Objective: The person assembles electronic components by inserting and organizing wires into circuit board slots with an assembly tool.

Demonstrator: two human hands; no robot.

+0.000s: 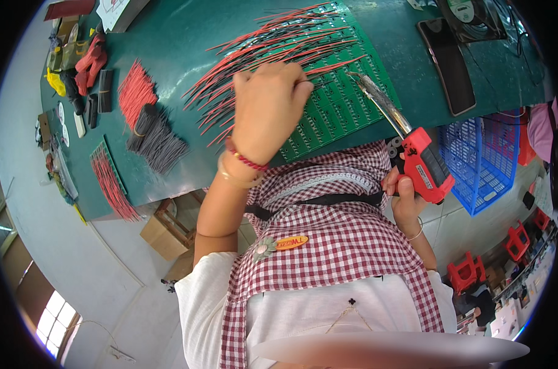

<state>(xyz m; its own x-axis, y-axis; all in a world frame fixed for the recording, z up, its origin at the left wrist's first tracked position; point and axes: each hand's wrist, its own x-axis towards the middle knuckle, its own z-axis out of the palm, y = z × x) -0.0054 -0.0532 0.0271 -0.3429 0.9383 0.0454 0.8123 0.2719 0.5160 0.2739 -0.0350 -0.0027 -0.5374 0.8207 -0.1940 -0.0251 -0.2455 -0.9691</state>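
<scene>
My left hand (268, 109) rests over a green circuit board panel (343, 101), its fingers pinched on thin red and black wires (273, 46) that fan out from the board. My right hand (408, 195) grips the red and black handle of a soldering iron (425, 163). The iron's metal shaft (383, 104) reaches up to the board, with its tip just right of my left fingertips. A red bead bracelet and a gold bangle sit on my left wrist.
On the green table (180, 49) lie a bundle of red wires (135, 91), grey-black wires (156, 138), another wired green board (110, 178), small parts at the far left and a dark phone (448, 64). A blue plastic basket (482, 157) stands lower right.
</scene>
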